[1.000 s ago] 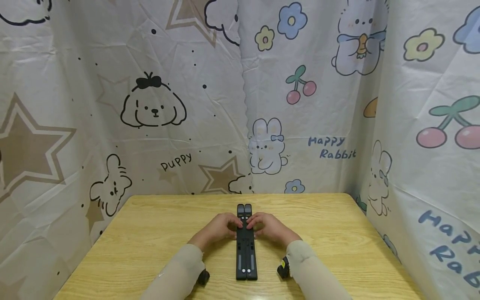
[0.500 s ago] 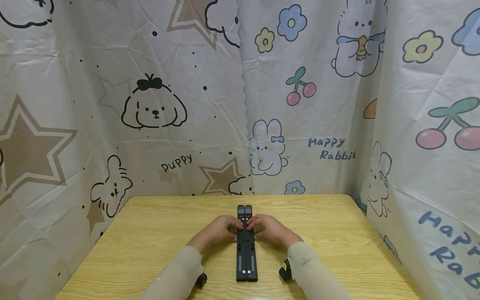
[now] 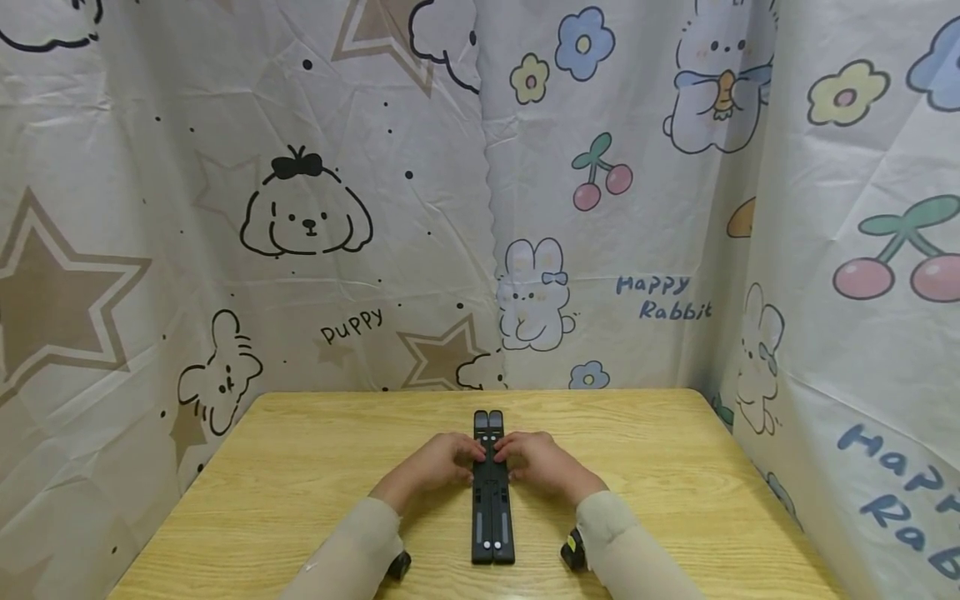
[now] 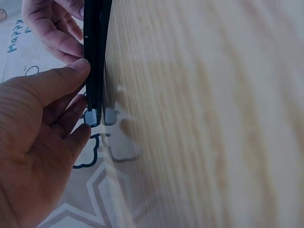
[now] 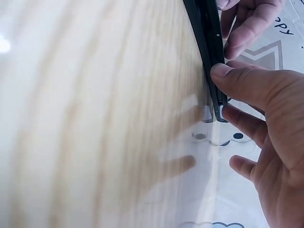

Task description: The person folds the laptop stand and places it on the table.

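Note:
A folded black laptop stand (image 3: 492, 496) lies lengthwise on the wooden table, with grey pads and small silver rivets along its two bars. My left hand (image 3: 441, 458) grips its left edge toward the far end, fingertips on the top face and thumb at the side. Opposite it, my right hand (image 3: 543, 460) grips the right edge the same way. The left wrist view shows the thumb of the left hand (image 4: 40, 128) pressed to the stand's side (image 4: 96, 52). In the right wrist view, the right hand (image 5: 275, 123) has its thumb on the stand's other side (image 5: 209, 47).
The light wooden table (image 3: 300, 517) extends around the stand on both sides. A printed curtain (image 3: 420, 250) hangs behind the table's far edge and along the sides. Dark wrist cameras (image 3: 573, 550) sit below both sleeves.
Both hands keep their places on the laptop stand, which stays folded and lies where it was. The wrists spread very slightly outward, and the head view shifts a little.

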`<action>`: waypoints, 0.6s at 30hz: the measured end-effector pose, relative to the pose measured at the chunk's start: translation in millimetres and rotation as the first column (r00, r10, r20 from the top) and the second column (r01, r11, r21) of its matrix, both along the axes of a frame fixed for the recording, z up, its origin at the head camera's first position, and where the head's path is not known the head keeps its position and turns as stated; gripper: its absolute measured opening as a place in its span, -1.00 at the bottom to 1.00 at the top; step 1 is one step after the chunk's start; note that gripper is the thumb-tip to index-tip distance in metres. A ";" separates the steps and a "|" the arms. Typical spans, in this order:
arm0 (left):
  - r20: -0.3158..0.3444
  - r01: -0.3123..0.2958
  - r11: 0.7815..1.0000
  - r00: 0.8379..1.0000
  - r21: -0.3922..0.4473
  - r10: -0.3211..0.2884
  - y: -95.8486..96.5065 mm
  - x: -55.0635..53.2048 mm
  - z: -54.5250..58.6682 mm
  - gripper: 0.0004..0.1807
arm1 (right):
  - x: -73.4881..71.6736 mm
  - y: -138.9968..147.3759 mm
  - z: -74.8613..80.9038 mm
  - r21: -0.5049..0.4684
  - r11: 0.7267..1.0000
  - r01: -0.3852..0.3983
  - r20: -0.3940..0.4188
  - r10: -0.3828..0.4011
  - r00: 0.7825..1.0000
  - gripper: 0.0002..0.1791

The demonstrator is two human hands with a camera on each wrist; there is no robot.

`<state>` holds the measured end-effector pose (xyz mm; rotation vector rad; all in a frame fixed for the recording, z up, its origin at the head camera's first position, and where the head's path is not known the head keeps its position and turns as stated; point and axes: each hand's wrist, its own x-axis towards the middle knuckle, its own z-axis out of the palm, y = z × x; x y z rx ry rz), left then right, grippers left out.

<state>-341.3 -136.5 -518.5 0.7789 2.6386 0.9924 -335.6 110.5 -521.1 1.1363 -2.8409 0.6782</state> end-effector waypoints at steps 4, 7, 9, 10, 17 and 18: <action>-0.017 0.002 1.000 1.000 -0.008 -0.002 -0.8 4.3 2.3 -0.66 | 1.4 -1.1 -1.4 0.038 0.999 0.030 -0.009 -0.030 1.000 -0.65; -0.049 0.006 0.999 0.999 -0.031 -0.007 -1.4 7.9 3.8 -0.69 | 3.7 -1.7 -0.9 0.048 0.998 0.046 -0.004 -0.046 0.999 -0.65; -0.059 0.005 0.999 0.998 -0.048 -0.008 -1.6 10.6 3.7 -0.71 | 6.4 -2.1 0.2 0.049 0.998 0.050 0.000 -0.050 0.999 -0.66; -0.069 0.010 0.998 0.998 -0.061 -0.014 -1.3 12.1 3.7 -0.72 | 7.9 -2.1 0.6 0.049 0.997 0.052 0.005 -0.053 0.999 -0.67; -0.146 0.046 0.988 0.987 -0.146 -0.068 2.5 15.3 4.5 -0.75 | 12.0 0.0 0.8 0.085 0.994 0.066 -0.019 -0.064 0.998 -0.69; -0.155 0.047 0.987 0.985 -0.155 -0.071 2.7 15.6 5.0 -0.76 | 12.1 0.2 0.7 0.094 0.993 0.067 -0.031 -0.064 0.997 -0.69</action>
